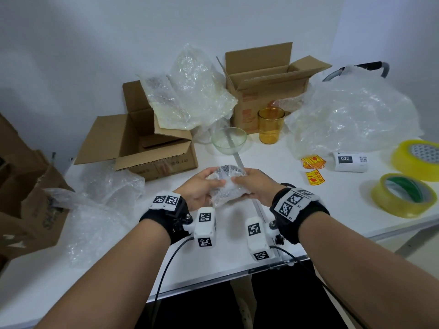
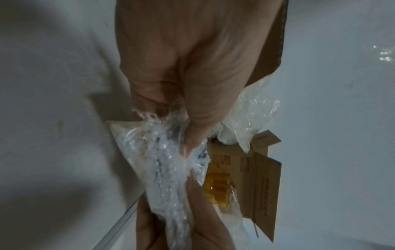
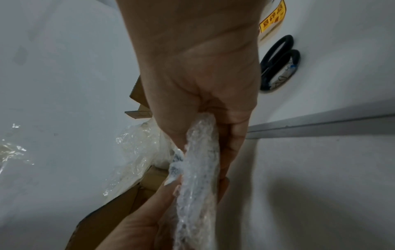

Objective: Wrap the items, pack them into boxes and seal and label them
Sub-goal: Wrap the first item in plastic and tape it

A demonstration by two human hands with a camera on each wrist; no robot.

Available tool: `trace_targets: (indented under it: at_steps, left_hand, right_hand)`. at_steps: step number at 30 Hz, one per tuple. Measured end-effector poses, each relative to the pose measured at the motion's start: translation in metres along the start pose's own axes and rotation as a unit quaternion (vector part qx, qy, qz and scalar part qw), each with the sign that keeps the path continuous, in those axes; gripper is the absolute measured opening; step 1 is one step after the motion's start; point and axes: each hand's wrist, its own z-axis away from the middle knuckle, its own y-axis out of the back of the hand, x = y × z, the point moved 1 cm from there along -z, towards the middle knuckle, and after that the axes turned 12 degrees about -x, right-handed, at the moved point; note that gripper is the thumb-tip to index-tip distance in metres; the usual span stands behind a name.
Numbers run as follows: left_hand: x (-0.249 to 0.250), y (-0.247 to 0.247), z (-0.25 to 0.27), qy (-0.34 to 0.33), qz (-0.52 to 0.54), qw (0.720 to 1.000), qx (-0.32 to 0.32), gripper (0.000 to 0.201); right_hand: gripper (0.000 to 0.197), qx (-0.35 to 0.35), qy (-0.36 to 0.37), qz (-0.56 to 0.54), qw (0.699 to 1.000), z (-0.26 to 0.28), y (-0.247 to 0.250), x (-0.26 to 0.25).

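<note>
A small item wrapped in bubble wrap (image 1: 227,185) is held above the white table (image 1: 273,193) between both hands. My left hand (image 1: 204,186) grips its left side, thumb on top (image 2: 198,135). My right hand (image 1: 251,184) grips the right side, fingers curled round the wrap (image 3: 198,152). What is inside the bubble-wrapped bundle (image 2: 162,160) cannot be made out. A clear glass bowl (image 1: 229,140) and an amber glass cup (image 1: 270,125) stand unwrapped behind the hands. An open cardboard box (image 1: 142,143) sits at the left, a taller open box (image 1: 268,84) at the back.
Loose bubble wrap lies at the left (image 1: 99,210), on the left box (image 1: 190,91) and at the right (image 1: 351,115). Yellow stickers (image 1: 313,169), a white label roll (image 1: 350,161) and two tape rolls (image 1: 403,194) lie at the right. Black-handled scissors (image 3: 278,62) lie near the right wrist.
</note>
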Motion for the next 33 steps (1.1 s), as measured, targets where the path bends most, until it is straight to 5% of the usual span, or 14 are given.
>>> trace_targets:
  at_steps: [6,11,15,18,23,27,33]
  left_hand:
    - [0.002,-0.038,-0.025,-0.029,-0.007,0.999,-0.012,0.045]
    - [0.011,-0.082,-0.048,-0.018,-0.057,0.998,-0.023,0.043]
    - [0.012,-0.116,-0.064,-0.003,-0.132,0.990,-0.044,0.046]
    - [0.009,-0.142,-0.073,0.002,-0.156,0.986,-0.067,0.050]
    - [0.004,-0.168,-0.079,0.012,-0.172,0.981,-0.084,0.050]
    - [0.001,-0.171,-0.079,0.021,-0.175,0.980,-0.090,0.050]
    - [0.003,-0.156,-0.076,0.012,-0.179,0.981,-0.066,0.047]
  right_hand:
    - [0.048,0.122,0.007,0.170,0.978,0.021,0.037,-0.018]
    - [0.032,0.330,0.027,0.295,0.896,0.066,0.110,-0.014]
    - [0.040,0.446,-0.074,0.381,0.807,0.107,0.157,0.012]
    - [0.052,0.487,-0.130,0.390,0.771,0.130,0.176,0.031]
    - [0.056,0.478,-0.209,0.383,0.763,0.151,0.196,0.052]
    - [0.030,0.421,-0.246,0.426,0.762,0.159,0.204,0.060]
    - [0.023,0.493,-0.093,0.403,0.766,0.146,0.185,0.043]
